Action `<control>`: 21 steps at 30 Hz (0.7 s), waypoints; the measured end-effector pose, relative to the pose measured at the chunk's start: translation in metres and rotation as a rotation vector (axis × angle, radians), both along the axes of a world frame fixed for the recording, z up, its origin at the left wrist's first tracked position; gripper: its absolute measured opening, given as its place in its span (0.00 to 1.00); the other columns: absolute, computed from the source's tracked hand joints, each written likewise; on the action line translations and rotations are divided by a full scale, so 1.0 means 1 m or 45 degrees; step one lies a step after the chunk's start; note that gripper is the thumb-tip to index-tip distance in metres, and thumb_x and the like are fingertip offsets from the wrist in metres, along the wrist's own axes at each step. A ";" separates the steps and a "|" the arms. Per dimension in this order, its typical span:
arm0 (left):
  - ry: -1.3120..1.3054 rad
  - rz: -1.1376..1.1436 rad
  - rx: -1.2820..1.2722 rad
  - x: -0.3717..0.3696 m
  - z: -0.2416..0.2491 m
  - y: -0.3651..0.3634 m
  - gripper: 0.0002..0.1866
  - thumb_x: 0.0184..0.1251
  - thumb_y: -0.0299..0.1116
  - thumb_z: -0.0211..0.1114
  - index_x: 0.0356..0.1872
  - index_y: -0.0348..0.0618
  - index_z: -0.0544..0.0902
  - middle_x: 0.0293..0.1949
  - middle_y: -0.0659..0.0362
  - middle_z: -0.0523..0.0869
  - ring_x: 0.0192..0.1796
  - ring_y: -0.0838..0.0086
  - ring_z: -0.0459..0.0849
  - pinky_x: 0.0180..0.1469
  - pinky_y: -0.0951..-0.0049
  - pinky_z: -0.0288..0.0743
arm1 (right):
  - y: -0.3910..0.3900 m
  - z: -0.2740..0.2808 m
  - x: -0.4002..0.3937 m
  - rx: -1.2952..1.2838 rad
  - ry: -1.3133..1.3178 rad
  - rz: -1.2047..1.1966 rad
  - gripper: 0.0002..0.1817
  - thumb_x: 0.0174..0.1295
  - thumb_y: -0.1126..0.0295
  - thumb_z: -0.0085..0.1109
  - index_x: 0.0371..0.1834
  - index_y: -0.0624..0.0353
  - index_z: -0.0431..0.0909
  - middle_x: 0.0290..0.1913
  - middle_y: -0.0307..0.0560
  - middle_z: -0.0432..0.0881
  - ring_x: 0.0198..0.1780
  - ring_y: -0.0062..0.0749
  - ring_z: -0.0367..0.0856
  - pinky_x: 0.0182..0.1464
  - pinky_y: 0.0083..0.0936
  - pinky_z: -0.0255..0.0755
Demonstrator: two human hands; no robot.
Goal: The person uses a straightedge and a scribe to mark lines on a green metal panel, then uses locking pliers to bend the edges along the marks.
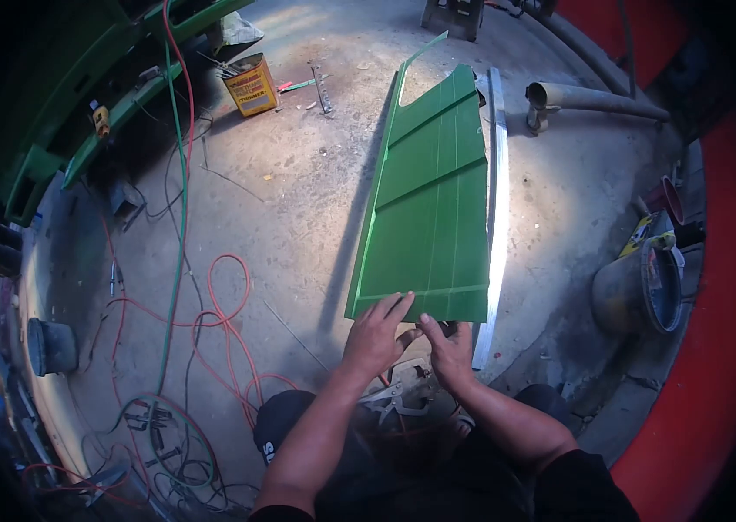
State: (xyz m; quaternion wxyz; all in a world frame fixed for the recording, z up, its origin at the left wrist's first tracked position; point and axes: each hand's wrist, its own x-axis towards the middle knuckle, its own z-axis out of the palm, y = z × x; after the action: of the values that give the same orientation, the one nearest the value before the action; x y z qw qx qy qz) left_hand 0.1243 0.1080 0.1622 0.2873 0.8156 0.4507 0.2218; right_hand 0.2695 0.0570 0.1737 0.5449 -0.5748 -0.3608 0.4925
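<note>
A long green sheet-metal panel (433,209) with raised cross ribs and a curved cutout at its far end stretches away from me. My left hand (374,337) is at its near edge, fingers over the top face and thumb by the edge. Beside it, my right hand (450,350) grips the same edge, thumb on top and the other fingers underneath, mostly hidden. Along the panel's right side lies a bright metal strip (497,209). Below my hands, between my legs, is a pair of metal locking clamps (403,391), partly covered by my wrists.
Red hose (227,317) and green hose (181,244) tangle across the floor at left. A yellow thinner can (251,87) stands at the back. To the right are a metal pipe (598,100), a dark bucket (638,291) and a red body panel (690,374).
</note>
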 end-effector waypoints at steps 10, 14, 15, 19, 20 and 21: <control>0.328 -0.046 -0.451 -0.011 0.010 0.001 0.40 0.62 0.41 0.73 0.74 0.45 0.68 0.70 0.47 0.72 0.72 0.53 0.70 0.74 0.58 0.65 | -0.018 -0.014 0.069 -0.436 0.507 -0.504 0.12 0.74 0.69 0.54 0.55 0.65 0.73 0.51 0.50 0.82 0.47 0.34 0.86 0.50 0.35 0.81; 0.354 -0.059 -0.521 -0.006 0.017 -0.003 0.38 0.62 0.42 0.72 0.73 0.43 0.70 0.68 0.45 0.75 0.70 0.51 0.72 0.72 0.57 0.66 | -0.018 -0.015 0.068 -0.356 0.507 -0.472 0.13 0.74 0.70 0.54 0.55 0.67 0.73 0.50 0.51 0.83 0.47 0.36 0.86 0.49 0.35 0.81; 0.355 -0.058 -0.519 -0.006 0.016 -0.004 0.38 0.62 0.42 0.72 0.73 0.43 0.70 0.68 0.45 0.75 0.70 0.51 0.72 0.72 0.57 0.66 | -0.019 -0.016 0.066 -0.354 0.468 -0.457 0.14 0.74 0.69 0.55 0.55 0.68 0.74 0.50 0.51 0.83 0.47 0.35 0.86 0.50 0.35 0.83; 0.366 -0.046 -0.563 -0.008 0.011 -0.005 0.38 0.63 0.43 0.72 0.73 0.44 0.69 0.70 0.46 0.73 0.72 0.52 0.70 0.74 0.56 0.64 | -0.018 -0.016 0.061 -0.363 0.438 -0.416 0.14 0.73 0.69 0.57 0.54 0.69 0.76 0.51 0.51 0.83 0.48 0.34 0.85 0.51 0.35 0.84; 0.360 -0.041 -0.547 -0.007 0.011 -0.005 0.38 0.63 0.44 0.72 0.73 0.44 0.69 0.70 0.46 0.73 0.72 0.52 0.70 0.74 0.57 0.64 | -0.018 -0.016 0.061 -0.363 0.438 -0.410 0.14 0.73 0.69 0.57 0.54 0.69 0.76 0.51 0.51 0.83 0.48 0.34 0.85 0.51 0.35 0.84; 0.359 -0.035 -0.545 -0.007 0.009 -0.005 0.38 0.63 0.44 0.72 0.73 0.44 0.69 0.70 0.46 0.73 0.72 0.52 0.70 0.74 0.57 0.64 | -0.018 -0.017 0.061 -0.352 0.443 -0.417 0.14 0.73 0.69 0.57 0.54 0.69 0.76 0.51 0.51 0.83 0.48 0.34 0.85 0.51 0.36 0.84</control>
State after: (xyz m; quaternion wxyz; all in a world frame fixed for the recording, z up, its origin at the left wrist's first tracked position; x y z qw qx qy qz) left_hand 0.1172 0.1034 0.1716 0.3907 0.7650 0.5119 0.0014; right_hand 0.3305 0.0392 0.1569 0.5874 -0.6012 -0.0932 0.5337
